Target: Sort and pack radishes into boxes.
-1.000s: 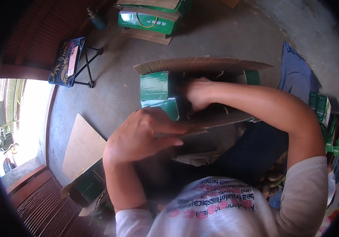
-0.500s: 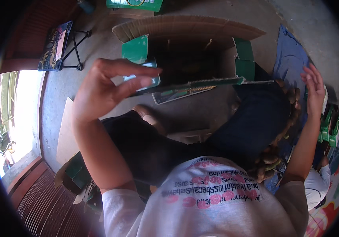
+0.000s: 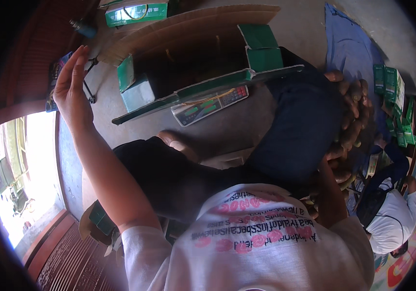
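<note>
Left hand (image 3: pixel 72 92) was raised with an open, empty grip beside the open cardboard box (image 3: pixel 193 53) on the floor, right hand (image 3: pixel 346 104) rested loosely on the knee holding nothing; box flaps best kept spread before reaching in.

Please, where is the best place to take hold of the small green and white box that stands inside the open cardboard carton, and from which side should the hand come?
Probably by its two upright side faces, coming from above. The small box stands in the left corner of the carton, whose walls block a sideways reach, while its top is open. The left hand, raised and empty, is nearest.
</note>
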